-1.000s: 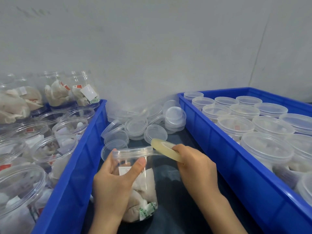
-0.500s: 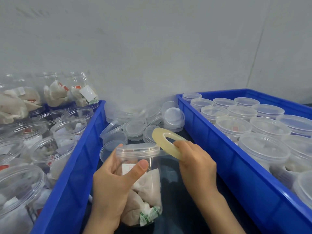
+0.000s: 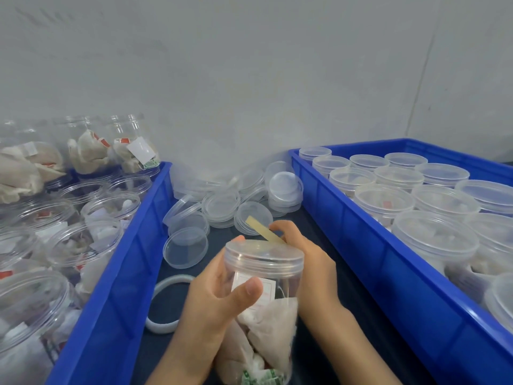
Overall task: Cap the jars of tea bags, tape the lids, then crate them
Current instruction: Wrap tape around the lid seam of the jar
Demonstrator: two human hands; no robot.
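Gripping the capped jar (image 3: 263, 276), left hand (image 3: 219, 298); right hand (image 3: 308, 257), half hidden, pinches tape roll (image 3: 263, 229).

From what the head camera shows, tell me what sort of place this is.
Probably a small packing station for tea. A left blue crate holds uncapped jars of tea bags, a right blue crate holds capped ones, and loose lids lie between them.

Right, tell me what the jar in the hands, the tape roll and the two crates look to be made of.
Jar: clear, glossy plastic by the look; the tea bags show through its wall. Its lid looks like cloudier, see-through plastic.
Tape roll: yellowish, translucent film, probably adhesive tape; only its edge shows.
Crates, left and right: opaque blue moulded plastic with a slight sheen.
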